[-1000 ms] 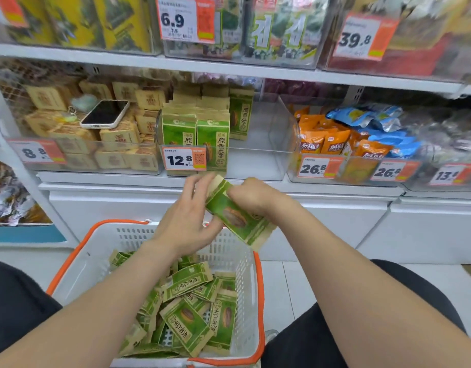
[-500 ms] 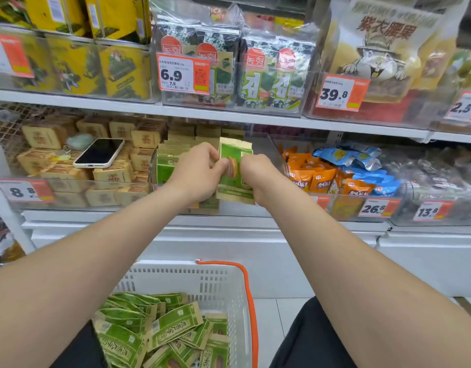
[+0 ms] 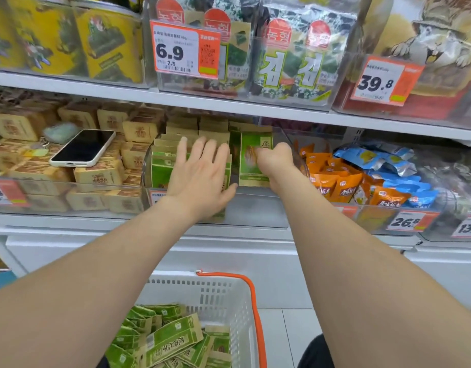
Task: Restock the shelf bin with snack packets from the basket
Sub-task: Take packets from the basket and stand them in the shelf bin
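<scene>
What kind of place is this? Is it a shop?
Probably a shop, like a supermarket aisle. Orange price tags hang along the shelf, clear bins hold rows of snack packets, and a shopping basket sits below.

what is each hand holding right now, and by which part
The right hand pinches an upright green paper snack packet by its right edge; the left hand lies flat, holding nothing.

Your shelf bin [image 3: 258, 211] is clear, glossy plastic — glare lies on its front wall. The snack packet [image 3: 251, 166] upright inside it looks like matt kraft paper, printed green. Your basket [image 3: 215, 296] is smooth white perforated plastic with an orange rim. The phone [image 3: 83, 148] has a glossy black screen; the blue packets [image 3: 375, 158] shine like foil.
</scene>
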A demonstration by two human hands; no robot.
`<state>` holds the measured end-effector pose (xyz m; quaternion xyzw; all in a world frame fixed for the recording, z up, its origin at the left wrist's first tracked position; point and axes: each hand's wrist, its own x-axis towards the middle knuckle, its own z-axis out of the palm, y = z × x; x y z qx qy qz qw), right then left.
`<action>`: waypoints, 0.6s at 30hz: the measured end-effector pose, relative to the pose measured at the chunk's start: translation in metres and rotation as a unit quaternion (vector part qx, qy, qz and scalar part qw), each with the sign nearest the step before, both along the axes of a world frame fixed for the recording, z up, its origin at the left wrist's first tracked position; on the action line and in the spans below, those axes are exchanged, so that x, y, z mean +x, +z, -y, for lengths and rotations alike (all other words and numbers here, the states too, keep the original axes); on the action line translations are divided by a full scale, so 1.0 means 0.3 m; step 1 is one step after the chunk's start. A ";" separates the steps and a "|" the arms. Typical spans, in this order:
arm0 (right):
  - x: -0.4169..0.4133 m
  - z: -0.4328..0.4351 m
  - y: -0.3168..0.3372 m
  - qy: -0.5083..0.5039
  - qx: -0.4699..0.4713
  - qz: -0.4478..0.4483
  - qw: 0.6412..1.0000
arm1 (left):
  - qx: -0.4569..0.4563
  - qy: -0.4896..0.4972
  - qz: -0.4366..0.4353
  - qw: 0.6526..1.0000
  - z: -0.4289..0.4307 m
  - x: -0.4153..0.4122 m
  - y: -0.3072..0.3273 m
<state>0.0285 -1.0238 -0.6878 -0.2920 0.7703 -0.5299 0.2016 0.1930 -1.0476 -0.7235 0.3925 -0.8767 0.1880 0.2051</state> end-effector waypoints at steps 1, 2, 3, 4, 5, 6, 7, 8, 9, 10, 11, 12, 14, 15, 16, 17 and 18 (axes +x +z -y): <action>-0.003 0.022 -0.006 0.002 -0.004 -0.002 1.000 | -0.008 -0.001 -0.002 1.000 0.009 -0.003 -0.007; -0.011 0.047 -0.011 0.003 -0.010 -0.002 1.000 | -0.014 -0.002 -0.007 1.000 0.017 -0.006 -0.009; -0.016 0.071 -0.014 0.005 -0.015 0.002 1.000 | -0.020 -0.002 -0.012 1.000 0.025 -0.008 -0.012; -0.017 0.095 -0.019 0.005 -0.020 0.006 1.000 | -0.023 -0.001 -0.016 1.000 0.033 -0.009 -0.017; -0.017 0.108 -0.022 -0.001 -0.023 0.006 1.000 | -0.026 -0.001 -0.017 1.000 0.033 -0.009 -0.018; -0.016 0.122 -0.028 -0.010 -0.019 -0.004 1.000 | -0.028 0.000 -0.014 0.999 0.033 -0.010 -0.019; -0.016 0.141 -0.039 -0.020 -0.012 -0.020 1.000 | -0.028 0.002 -0.011 1.000 0.037 -0.011 -0.024; -0.019 0.160 -0.053 -0.029 -0.010 -0.033 0.999 | -0.028 0.002 -0.011 1.000 0.039 -0.012 -0.027; -0.023 0.178 -0.067 -0.036 -0.015 -0.037 0.999 | -0.027 0.003 -0.014 1.000 0.039 -0.013 -0.029; -0.027 0.196 -0.080 -0.042 -0.023 -0.036 0.998 | -0.026 0.004 -0.017 1.000 0.039 -0.012 -0.031; -0.026 0.204 -0.085 -0.047 -0.029 -0.034 0.998 | -0.027 0.005 -0.021 0.999 0.039 -0.012 -0.032; -0.029 0.211 -0.090 -0.052 -0.030 -0.035 0.998 | -0.028 0.005 -0.023 0.999 0.039 -0.012 -0.035; -0.044 0.222 -0.100 -0.054 -0.019 -0.042 0.997 | -0.032 0.004 -0.025 0.999 0.040 -0.013 -0.038; -0.055 0.228 -0.110 -0.049 -0.005 -0.047 0.998 | -0.032 0.005 -0.025 0.999 0.039 -0.013 -0.038; -0.061 0.229 -0.114 -0.041 0.013 -0.052 0.998 | -0.032 0.006 -0.026 0.999 0.040 -0.014 -0.038; -0.065 0.229 -0.117 -0.035 0.029 -0.056 0.997 | -0.032 0.008 -0.027 0.999 0.040 -0.015 -0.038; -0.070 0.230 -0.117 -0.034 0.039 -0.061 0.997 | -0.031 0.010 -0.027 0.999 0.040 -0.016 -0.038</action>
